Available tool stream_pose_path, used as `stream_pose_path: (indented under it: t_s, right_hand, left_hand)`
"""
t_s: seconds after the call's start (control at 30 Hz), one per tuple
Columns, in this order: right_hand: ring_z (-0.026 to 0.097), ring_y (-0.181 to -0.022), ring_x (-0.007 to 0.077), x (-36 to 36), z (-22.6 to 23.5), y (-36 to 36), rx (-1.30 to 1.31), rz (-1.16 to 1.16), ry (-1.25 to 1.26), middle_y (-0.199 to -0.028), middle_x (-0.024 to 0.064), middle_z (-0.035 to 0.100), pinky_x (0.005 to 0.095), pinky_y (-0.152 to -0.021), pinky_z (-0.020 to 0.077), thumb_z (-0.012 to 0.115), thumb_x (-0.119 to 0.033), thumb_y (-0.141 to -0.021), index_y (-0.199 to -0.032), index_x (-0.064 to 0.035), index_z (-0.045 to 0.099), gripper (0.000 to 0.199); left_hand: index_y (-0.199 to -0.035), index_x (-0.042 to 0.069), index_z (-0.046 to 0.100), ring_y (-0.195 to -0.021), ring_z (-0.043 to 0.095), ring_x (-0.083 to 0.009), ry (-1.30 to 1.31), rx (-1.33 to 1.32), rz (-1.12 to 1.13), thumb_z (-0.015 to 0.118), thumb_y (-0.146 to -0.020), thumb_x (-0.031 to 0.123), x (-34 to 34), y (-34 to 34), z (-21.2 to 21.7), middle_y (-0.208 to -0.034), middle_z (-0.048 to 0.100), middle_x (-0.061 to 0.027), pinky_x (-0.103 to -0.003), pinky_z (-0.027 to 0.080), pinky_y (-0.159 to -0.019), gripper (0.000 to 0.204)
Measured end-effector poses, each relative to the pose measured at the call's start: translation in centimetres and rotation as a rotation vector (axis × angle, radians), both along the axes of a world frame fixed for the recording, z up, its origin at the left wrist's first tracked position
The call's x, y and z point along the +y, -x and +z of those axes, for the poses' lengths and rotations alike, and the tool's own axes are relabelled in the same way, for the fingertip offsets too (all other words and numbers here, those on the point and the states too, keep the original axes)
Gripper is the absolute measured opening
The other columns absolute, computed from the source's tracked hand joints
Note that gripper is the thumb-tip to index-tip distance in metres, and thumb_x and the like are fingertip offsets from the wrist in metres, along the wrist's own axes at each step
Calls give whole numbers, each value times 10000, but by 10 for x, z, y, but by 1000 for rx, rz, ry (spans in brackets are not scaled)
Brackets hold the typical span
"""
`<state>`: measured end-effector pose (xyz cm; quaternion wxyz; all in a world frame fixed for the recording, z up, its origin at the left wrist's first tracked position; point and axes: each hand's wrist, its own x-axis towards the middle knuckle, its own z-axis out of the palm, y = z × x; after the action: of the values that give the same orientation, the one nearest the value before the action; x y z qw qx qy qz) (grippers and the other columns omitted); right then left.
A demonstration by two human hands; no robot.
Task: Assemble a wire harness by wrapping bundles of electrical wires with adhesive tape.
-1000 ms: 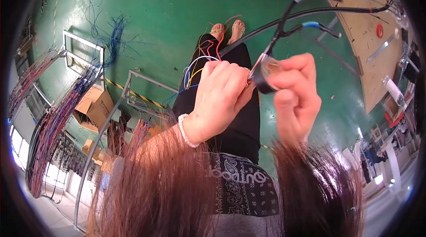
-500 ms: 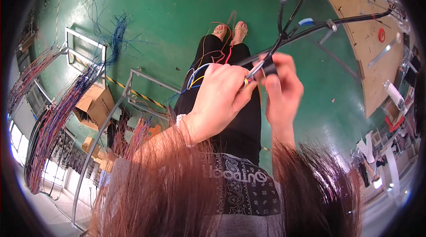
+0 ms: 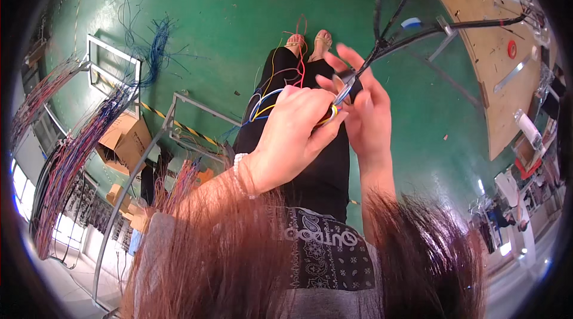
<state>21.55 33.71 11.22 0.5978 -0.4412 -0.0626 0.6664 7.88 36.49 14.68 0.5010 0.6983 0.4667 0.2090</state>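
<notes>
My left hand (image 3: 292, 128) is closed around a bundle of loose wires (image 3: 342, 93), mostly grey-white where they leave my fingers, with yellow beside the thumb. Blue and yellow wires (image 3: 258, 107) loop out on its far left side, and red ones trail toward my feet. Up and to the right, the bundle runs into a black-wrapped wire harness (image 3: 412, 39) that splits into branches. Beside the start of the wrapping, my right hand (image 3: 371, 119) curves around the bundle, holding what looks like black tape (image 3: 356, 88) between thumb and fingers; the fingers partly hide it.
A wooden board (image 3: 471, 50) at the right supports the harness's far end, with a red tape roll (image 3: 512, 49) on it. Metal frames (image 3: 140, 71) and hanging bundles of coloured wires (image 3: 77, 158) stand at the left, near cardboard boxes (image 3: 125, 140). Green floor (image 3: 227, 20) lies below.
My right hand has shifted slightly left and its fingers have spread out around the bundle. The harness branches have swung a little. My left hand keeps its grip in nearly the same place.
</notes>
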Motion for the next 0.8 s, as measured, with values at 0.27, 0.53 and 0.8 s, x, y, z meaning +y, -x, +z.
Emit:
stream_pose_path:
  t_s: [0.27, 0.53, 0.8]
  right_hand:
    - [512, -698, 79, 24, 74, -16, -1042, 558, -127, -840, 31, 532, 217, -644, 424, 695, -5, -794, -943, -13, 653, 155]
    - [616, -870, 170, 23, 30, 16, -234, -224, 67, -1023, 72, 585, 301, -825, 508, 705, 87, -779, -1012, -24, 551, 301]
    - [576, -1084, 230, -15, 1, -11, -294, 211, -137, -1235, 173, 535, 357, -935, 458, 631, -366, -911, -997, 38, 540, 423]
  left_hand:
    - [-891, 52, 539, -727, 512, -232, -363, 153, -140, 692, -702, 51, -10, 0, -2, -757, 497, -43, -376, 376, -713, 243]
    - [-874, 58, 537, -728, 513, -253, -196, 76, -98, 691, -725, 71, -4, 2, -3, -754, 505, -63, -377, 381, -709, 215]
    - [-900, -11, 562, -690, 496, -298, 87, -63, -64, 686, -778, 17, -2, 9, 1, -766, 532, -116, -364, 405, -670, 175]
